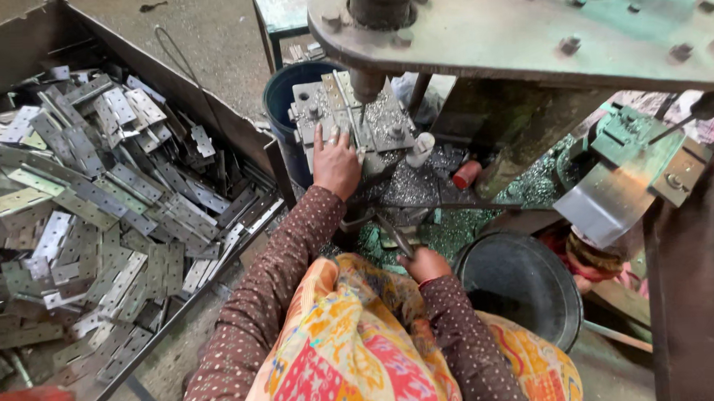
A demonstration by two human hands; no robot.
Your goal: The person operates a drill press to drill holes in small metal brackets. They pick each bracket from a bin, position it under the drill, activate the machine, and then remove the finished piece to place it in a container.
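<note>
The step in hand appears to be loading the press. The left hand (336,163) rests on the die block (346,118), fingers spread and flat, pressing a thin metal strip (343,98) that lies on the block directly beside the punch ram (366,83). The right hand (424,263) is closed around a slim metal piece (395,237) held low, near the lap and well apart from the die.

The next move calls for exact seating of the strip under the ram and withdrawal of the fingers from the punch zone; the fingers lie very close to it, which is the main hazard.

A box (236,126) of perforated flat plates (96,202) stands to the left. Metal chips (412,187) cover the press bed. A dark round bin (522,286) sits to the right, a blue drum (286,88) behind the die.
</note>
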